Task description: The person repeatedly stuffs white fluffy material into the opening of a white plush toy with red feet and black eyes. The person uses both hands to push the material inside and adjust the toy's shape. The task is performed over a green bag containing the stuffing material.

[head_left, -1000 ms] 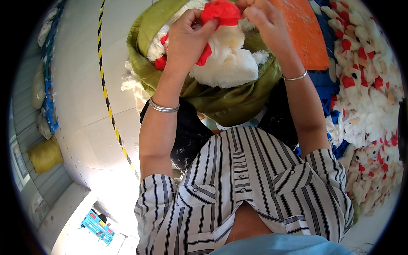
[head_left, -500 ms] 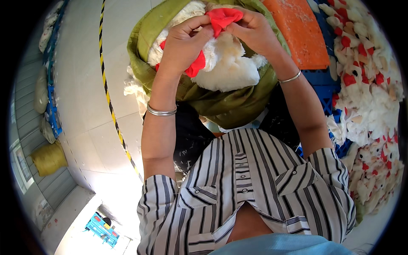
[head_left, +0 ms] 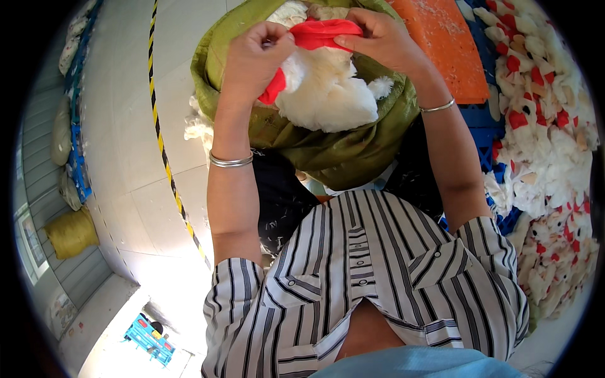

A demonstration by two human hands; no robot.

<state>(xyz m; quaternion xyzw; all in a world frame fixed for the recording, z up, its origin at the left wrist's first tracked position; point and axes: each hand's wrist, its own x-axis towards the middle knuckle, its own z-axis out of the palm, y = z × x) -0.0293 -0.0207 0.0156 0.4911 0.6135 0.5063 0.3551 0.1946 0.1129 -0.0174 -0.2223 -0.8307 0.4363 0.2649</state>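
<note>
A strip of red cloth (head_left: 322, 34) is stretched between my hands. My left hand (head_left: 257, 58) pinches its left end, and my right hand (head_left: 383, 44) grips the right end between thumb and fingers. Just below the cloth hangs a fluffy white plush piece (head_left: 334, 94); whether the two are joined, I cannot tell. A second bit of red cloth (head_left: 273, 87) shows under my left hand. Behind and beneath is an open olive-green sack (head_left: 328, 157), its rim rolled back, with more white plush inside, partly hidden by my hands.
At the right, a big pile of white plush pieces with red parts (head_left: 535, 120) lies beside blue plastic crates (head_left: 476, 135). An orange board (head_left: 441, 50) stands next to the sack. Black-and-yellow tape (head_left: 161, 135) runs along the floor at left; a yellow bundle (head_left: 72, 233) sits farther off.
My hands have moved apart, the left one leftward and slightly down. Bunched up before, the red cloth is now pulled out into a wide strip.
</note>
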